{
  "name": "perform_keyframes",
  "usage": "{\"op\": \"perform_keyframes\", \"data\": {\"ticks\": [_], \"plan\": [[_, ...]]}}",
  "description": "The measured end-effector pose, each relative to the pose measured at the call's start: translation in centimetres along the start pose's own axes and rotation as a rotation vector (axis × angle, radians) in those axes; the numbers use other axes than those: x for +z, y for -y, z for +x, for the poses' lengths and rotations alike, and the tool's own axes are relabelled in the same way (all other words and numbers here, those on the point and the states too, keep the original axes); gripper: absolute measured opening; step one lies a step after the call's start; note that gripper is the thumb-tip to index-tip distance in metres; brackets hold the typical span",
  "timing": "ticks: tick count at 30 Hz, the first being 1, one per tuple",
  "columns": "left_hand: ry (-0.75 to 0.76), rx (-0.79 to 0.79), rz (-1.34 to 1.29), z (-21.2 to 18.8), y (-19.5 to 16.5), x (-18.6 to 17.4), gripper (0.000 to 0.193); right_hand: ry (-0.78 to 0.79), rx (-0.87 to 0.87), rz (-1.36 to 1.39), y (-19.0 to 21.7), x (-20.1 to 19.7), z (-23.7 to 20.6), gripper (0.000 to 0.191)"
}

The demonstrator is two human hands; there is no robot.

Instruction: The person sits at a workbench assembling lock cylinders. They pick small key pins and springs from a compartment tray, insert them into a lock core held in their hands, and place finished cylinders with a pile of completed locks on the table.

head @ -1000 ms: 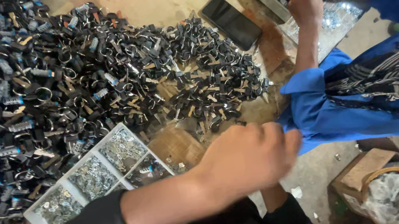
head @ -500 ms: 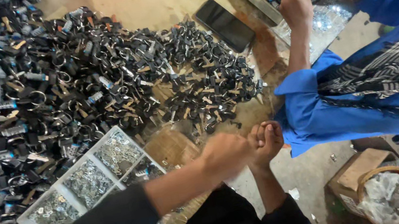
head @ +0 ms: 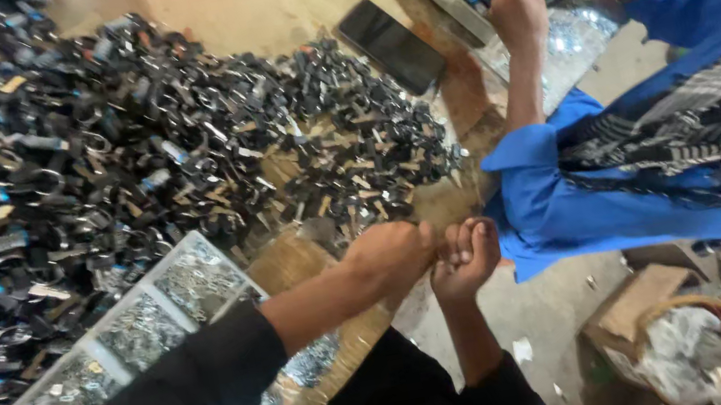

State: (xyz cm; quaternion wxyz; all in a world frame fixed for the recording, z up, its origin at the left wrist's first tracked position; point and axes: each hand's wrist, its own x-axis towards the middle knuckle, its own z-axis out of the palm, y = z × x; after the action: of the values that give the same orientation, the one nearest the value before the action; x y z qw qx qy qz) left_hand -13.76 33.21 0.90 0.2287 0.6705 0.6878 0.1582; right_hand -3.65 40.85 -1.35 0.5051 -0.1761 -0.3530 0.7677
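a huge heap of small black metal parts (head: 82, 171) covers the table, a dark phone (head: 391, 46) lies flat beside it, and a co-worker in a blue sleeve (head: 563, 188) sits opposite.

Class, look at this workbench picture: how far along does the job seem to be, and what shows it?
Done: little shows; the divided tray holds small silvery parts. In hand: the left hand and right hand meet at the table edge, the piece between them hidden. Left: the big heap of dark parts remains.
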Motion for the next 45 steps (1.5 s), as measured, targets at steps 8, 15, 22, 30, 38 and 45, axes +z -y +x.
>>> {"op": "perform_keyframes", "data": {"ticks": [8,15,22,30,38,45], "plan": [[-0.553,0.135,-0.131,-4.5,-5.7,-7.0,0.014,-0.013,-0.025,-0.345,-0.6,0.0,-0.6,0.02],[-0.154,-0.09,-0.014,1.4,-0.2,1.5,0.018,-0.002,-0.075,-0.032,-0.7,-0.1,-0.3,0.021],[0.095,-0.016,0.008,-4.0,-4.1,-4.2,0.012,0.04,0.006,-0.047,-0.4,0.0,0.0,0.017],[-0.639,0.17,-0.142,-3.9,-5.5,-7.5,0.02,-0.003,-0.123,-0.662,1.1,1.7,-2.4,0.017],[-0.135,-0.086,0.117,1.2,0.0,1.4,0.021,-0.001,-0.081,-0.08,0.4,1.0,0.1,0.019],[-0.455,0.15,0.217,-5.3,-7.0,-7.3,0.043,-0.034,-0.02,-0.294,0.7,0.4,-0.5,0.019]]}}
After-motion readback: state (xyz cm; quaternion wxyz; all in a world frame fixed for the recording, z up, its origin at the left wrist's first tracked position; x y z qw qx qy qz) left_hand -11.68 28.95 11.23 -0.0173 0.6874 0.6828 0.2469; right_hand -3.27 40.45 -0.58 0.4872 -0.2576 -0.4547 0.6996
